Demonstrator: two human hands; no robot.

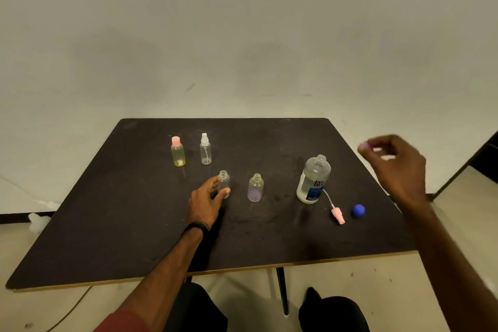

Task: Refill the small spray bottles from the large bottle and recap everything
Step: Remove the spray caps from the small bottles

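On the dark table (129, 224) my left hand (207, 201) grips a small clear bottle (224, 183) with no cap. Right of it stands a second uncapped small bottle (255, 188) with a purple tint at its base. The large bottle (314, 179), blue-labelled and open, stands further right. Its blue cap (358, 210) and a pink spray head (338, 215) with a white tube lie on the table beside it. My right hand (396, 164) hovers above the table's right edge, fingers curled, pinching a small pale purple piece (363, 146) that is blurred.
At the back left stand a yellowish bottle (177, 153) with a pink cap and a clear spray bottle (206, 150) with a white spray head. A plain wall rises behind the table. My knees sit below the front edge.
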